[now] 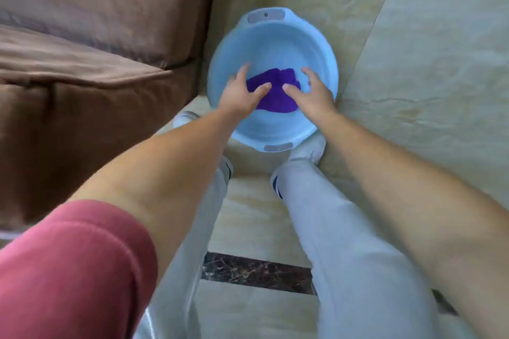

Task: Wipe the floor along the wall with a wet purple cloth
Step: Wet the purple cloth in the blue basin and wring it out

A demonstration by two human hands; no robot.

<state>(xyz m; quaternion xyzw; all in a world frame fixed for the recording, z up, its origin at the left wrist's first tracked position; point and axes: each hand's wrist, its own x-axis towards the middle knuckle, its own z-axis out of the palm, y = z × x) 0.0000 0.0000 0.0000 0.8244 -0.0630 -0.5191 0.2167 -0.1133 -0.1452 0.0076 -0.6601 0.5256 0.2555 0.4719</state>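
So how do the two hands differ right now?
The left hand reaches in from the sofa side and lies over the cloth's near left edge; the right hand sits at its right edge. The left arm shows a red sleeve; the right arm looks bare. Both are open, fingers spread, inside the blue basin.

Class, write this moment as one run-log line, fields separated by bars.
stage: fetching cloth | purple cloth: in blue basin on floor | left hand: open, over cloth | right hand: open, over cloth | wiping: not started

No legible text anywhere.
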